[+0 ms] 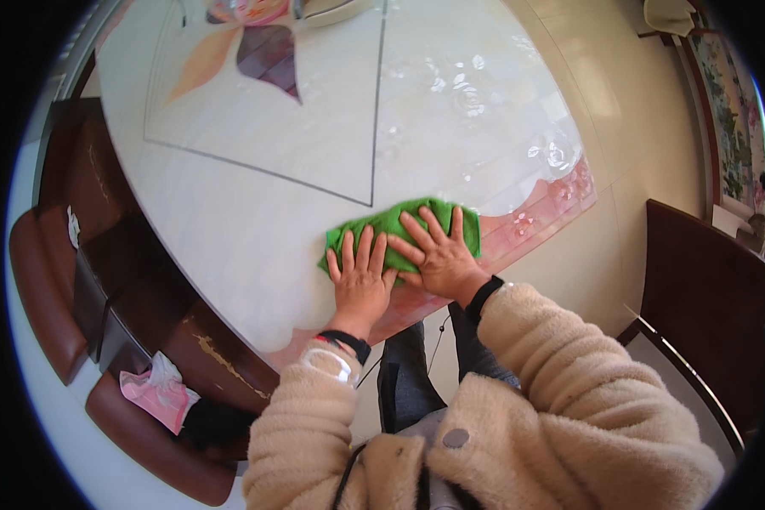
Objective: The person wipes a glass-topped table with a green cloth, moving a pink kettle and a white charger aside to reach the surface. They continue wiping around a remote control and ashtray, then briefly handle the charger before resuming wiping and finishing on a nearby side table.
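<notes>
A folded green cloth (393, 221) lies on the table (246, 229) close to its near edge. My left hand (361, 285) rests flat over the cloth's left half, fingers stretched out and apart. On the right half lies my right hand (442, 257), also flat with spread fingers pointing away from me. The two hands almost meet at the thumbs. Palms press down from above, and neither hand wraps around the fabric. The tabletop is pale and glossy with a pink patterned border.
A worn brown bench seat (212, 357) runs along the left, with a pink and white plastic packet (155, 393) on it. A dark wooden chair back (697, 280) stands at the right. At the table's far end sits a beige object (336, 10), partly cut off.
</notes>
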### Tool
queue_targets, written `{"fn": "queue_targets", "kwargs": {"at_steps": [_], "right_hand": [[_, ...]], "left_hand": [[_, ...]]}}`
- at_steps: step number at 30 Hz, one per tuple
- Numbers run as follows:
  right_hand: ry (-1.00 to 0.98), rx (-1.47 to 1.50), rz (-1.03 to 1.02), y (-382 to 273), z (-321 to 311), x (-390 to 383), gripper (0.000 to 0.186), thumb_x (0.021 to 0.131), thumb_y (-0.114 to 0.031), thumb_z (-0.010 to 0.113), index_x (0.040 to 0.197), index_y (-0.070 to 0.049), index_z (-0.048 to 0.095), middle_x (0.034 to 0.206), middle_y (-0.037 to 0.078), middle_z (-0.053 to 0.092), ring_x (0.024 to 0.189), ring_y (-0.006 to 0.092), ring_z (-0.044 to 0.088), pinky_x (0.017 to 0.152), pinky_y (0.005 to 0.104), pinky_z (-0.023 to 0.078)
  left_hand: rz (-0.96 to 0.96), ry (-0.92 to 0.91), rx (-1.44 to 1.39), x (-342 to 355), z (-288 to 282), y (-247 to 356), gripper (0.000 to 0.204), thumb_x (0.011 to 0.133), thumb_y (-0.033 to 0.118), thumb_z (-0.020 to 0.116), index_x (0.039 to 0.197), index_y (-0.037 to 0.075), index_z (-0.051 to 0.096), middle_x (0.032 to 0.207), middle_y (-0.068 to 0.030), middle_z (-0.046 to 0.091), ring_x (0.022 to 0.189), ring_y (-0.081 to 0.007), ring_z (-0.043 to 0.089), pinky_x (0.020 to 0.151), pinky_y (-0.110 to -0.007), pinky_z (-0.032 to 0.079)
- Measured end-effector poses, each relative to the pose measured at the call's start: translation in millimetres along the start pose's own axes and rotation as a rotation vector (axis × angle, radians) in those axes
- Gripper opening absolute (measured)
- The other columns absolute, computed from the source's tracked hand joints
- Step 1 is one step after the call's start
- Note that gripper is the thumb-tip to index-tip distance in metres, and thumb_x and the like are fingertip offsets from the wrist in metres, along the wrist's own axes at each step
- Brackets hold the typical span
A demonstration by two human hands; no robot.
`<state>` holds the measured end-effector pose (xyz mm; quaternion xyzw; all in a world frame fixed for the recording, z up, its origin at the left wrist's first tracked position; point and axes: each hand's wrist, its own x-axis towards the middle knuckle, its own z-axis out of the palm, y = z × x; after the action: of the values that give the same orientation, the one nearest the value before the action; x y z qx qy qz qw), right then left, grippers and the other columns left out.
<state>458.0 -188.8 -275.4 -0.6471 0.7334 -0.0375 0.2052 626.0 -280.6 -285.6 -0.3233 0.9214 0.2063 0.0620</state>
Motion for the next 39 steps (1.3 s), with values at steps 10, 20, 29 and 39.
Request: {"fn": "queue_targets", "kwargs": {"at_steps": [10,20,29,39], "right_hand": [[0.238,-0.006,0.172,148,-69,96,0.064,0.085,-0.054,0.054,0.144,-0.033,0.038,0.153,0.006,0.029,0.143,0.0316,0.02,0.103,0.0747,0.006],[0.35,-0.136,0.185,239,-108,182,0.059,0.091,-0.052,0.047,0.146,-0.035,0.032,0.155,0.003,0.025,0.144,0.031,0.018,0.103,0.0753,0.009],[0.353,-0.069,0.271,209,-87,137,0.057,0.091,-0.049,0.046,0.144,-0.031,0.038,0.153,0.007,0.029,0.143,0.0323,0.02,0.102,0.0755,0.01],[0.211,0.07,0.367,81,-15,-35,0.067,0.083,-0.046,0.057,0.144,-0.025,0.039,0.155,0.013,0.024,0.142,0.0402,0.018,0.106,0.0713,0.007]], "left_hand": [[0.138,0.11,0.069,216,-32,48,0.068,0.087,0.034,0.06,0.148,0.024,0.029,0.154,0.0015,0.025,0.142,-0.028,0.019,0.113,-0.059,0.012],[0.153,0.302,0.169,352,-41,55,0.058,0.095,0.04,0.046,0.149,0.029,0.028,0.154,0.0037,0.027,0.143,-0.0253,0.02,0.113,-0.058,0.013],[0.111,0.244,0.165,307,-23,72,0.056,0.096,0.039,0.045,0.148,0.029,0.029,0.155,0.0034,0.026,0.144,-0.0256,0.019,0.113,-0.059,0.01],[0.224,-0.073,-0.008,101,10,89,0.067,0.087,0.029,0.057,0.148,0.021,0.03,0.155,-0.0008,0.023,0.143,-0.03,0.016,0.113,-0.06,0.007]]}}
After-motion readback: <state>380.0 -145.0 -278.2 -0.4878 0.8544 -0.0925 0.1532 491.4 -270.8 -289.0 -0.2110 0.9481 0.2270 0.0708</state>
